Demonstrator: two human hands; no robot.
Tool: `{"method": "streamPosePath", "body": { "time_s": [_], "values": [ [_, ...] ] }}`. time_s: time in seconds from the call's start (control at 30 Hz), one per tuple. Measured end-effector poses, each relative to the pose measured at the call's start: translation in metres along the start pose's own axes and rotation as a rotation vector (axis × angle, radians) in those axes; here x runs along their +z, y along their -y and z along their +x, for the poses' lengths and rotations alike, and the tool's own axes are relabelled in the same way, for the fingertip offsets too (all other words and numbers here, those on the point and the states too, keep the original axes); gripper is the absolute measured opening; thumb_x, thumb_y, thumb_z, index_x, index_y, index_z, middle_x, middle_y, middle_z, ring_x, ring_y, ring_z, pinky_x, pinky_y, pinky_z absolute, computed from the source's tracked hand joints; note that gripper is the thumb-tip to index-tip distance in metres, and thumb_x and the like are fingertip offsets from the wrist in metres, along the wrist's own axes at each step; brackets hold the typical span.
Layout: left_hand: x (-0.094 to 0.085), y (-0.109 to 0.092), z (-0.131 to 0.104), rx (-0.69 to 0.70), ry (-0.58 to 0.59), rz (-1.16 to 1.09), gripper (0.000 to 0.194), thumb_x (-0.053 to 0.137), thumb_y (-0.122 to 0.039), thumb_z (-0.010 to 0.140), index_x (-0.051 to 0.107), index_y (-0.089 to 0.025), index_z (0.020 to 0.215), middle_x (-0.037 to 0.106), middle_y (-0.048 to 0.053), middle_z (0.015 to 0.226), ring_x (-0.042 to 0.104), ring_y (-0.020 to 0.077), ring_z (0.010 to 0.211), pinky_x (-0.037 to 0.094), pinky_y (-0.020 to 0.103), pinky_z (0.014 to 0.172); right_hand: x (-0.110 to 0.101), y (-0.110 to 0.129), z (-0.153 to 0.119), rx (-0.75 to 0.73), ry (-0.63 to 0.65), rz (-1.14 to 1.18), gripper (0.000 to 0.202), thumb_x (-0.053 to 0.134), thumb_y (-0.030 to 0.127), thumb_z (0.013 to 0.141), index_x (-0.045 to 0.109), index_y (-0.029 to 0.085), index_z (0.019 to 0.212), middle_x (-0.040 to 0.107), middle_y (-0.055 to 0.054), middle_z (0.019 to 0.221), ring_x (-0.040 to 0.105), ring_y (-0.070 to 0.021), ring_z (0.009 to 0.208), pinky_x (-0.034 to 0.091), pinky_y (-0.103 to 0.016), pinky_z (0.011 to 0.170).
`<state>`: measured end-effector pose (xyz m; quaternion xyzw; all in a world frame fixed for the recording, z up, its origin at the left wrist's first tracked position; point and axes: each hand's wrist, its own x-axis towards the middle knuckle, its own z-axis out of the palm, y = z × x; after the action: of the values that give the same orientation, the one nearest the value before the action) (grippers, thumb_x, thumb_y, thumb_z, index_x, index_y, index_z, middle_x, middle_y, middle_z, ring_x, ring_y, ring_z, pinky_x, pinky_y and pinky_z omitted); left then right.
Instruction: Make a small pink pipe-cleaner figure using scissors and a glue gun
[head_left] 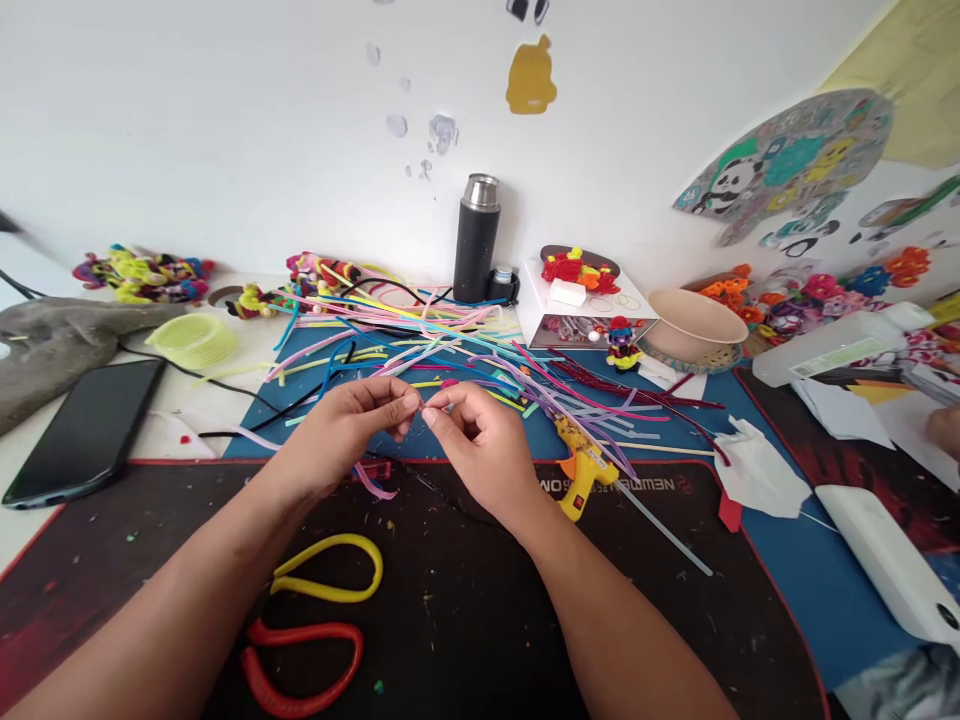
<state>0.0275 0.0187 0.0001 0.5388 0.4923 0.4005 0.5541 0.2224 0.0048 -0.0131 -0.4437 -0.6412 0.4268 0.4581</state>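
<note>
My left hand (367,425) and my right hand (480,450) meet fingertip to fingertip over the back edge of the dark mat (450,620). Both are closed in a pinch. Something tiny and reddish seems to sit between the fingertips, too small to name. Behind the hands spreads a loose pile of coloured pipe cleaners (420,335). A yellow hot glue gun (585,465) with a clear glue stick lies to the right of my right hand. Below my left hand rest scissors (330,590) with one yellow and one red handle loop; my left forearm hides their blades.
A black phone (82,430) and a pale green plastic coil (195,340) lie at left. A black thermos (477,240) stands by the wall, beside a white box (540,300). A beige bowl (697,325), a bottle (840,345) and a crumpled tissue (761,470) are at right. Another person's hand (945,430) shows at the right edge.
</note>
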Motion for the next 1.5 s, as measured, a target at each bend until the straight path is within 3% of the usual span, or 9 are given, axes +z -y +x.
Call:
{"method": "streamPosePath", "body": {
  "time_s": [0.23,0.67,0.93,1.3,1.5],
  "values": [
    [-0.0016,-0.0056,-0.0014,-0.022,0.043,0.027,0.048,0.088,-0.066,0.079,0.072,-0.021,0.07,0.064,0.0,0.068,0.056,0.0176,0.067,0.046,0.031,0.07,-0.0003,-0.002,0.0006,-0.024,0.015,-0.008,0.019,0.073,0.037,0.099,0.076,0.022,0.11,0.053,0.007,0.063,0.048,-0.0135,0.056,0.037,-0.03,0.057],
    [-0.0007,-0.0053,-0.0011,-0.088,0.027,-0.057,0.049,0.094,-0.066,0.07,0.078,-0.02,0.074,0.066,0.001,0.068,0.057,0.0169,0.065,0.049,0.032,0.067,-0.0017,-0.0001,0.0008,-0.036,0.018,-0.007,0.018,0.072,0.04,0.1,0.077,0.023,0.103,0.05,0.007,0.062,0.045,-0.0132,0.054,0.037,-0.029,0.057],
    [-0.0012,-0.0068,-0.0011,-0.053,0.029,-0.047,0.05,0.093,-0.068,0.07,0.079,-0.021,0.078,0.069,0.001,0.071,0.059,0.0168,0.066,0.052,0.031,0.067,-0.0004,-0.0035,0.0008,-0.017,0.013,-0.012,0.02,0.071,0.042,0.099,0.076,0.023,0.104,0.051,0.007,0.062,0.046,-0.0138,0.054,0.038,-0.03,0.056],
    [-0.0058,-0.0033,-0.0006,-0.041,0.069,0.121,0.047,0.088,-0.067,0.077,0.082,-0.022,0.085,0.074,0.003,0.077,0.065,0.0205,0.073,0.053,0.031,0.071,-0.0001,-0.0059,0.0,0.007,-0.018,-0.104,0.019,0.067,0.04,0.1,0.072,0.023,0.096,0.053,0.005,0.062,0.048,-0.0144,0.055,0.036,-0.03,0.056],
    [-0.0043,-0.0037,-0.0017,-0.017,0.009,0.174,0.047,0.085,-0.068,0.077,0.08,-0.021,0.081,0.072,0.003,0.074,0.063,0.0206,0.071,0.051,0.03,0.067,0.0001,-0.0043,-0.0008,0.003,-0.002,-0.126,0.016,0.067,0.039,0.101,0.072,0.024,0.099,0.051,0.006,0.062,0.048,-0.0147,0.055,0.037,-0.03,0.058]
  ]
}}
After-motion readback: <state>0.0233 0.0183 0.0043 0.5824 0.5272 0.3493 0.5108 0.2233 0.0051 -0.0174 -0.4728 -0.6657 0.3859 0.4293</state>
